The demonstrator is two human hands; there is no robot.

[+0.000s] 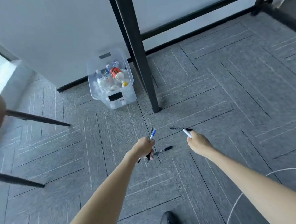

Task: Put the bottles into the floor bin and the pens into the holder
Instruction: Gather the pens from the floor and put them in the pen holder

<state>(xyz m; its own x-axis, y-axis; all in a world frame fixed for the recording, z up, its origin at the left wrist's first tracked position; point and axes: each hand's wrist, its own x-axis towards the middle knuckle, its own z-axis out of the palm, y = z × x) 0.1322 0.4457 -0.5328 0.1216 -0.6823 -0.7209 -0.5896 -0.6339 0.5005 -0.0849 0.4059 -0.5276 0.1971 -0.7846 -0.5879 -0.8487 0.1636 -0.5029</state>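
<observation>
Shoe [168,221] on carpet below both forearms. Left hand [144,147] fisted round bundle of pens [152,134]. Right hand [198,141] pinches white pen [187,133]. Black pen [163,150] on floor between hands; another [177,128] just beyond right hand. Clear bin [113,90] full of bottles [117,75], well beyond left hand, beside black table leg [142,57].

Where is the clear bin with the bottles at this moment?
In the head view the clear bin stands on the grey carpet at upper centre, against the white wall, just left of the black table leg, far beyond both hands.
</observation>
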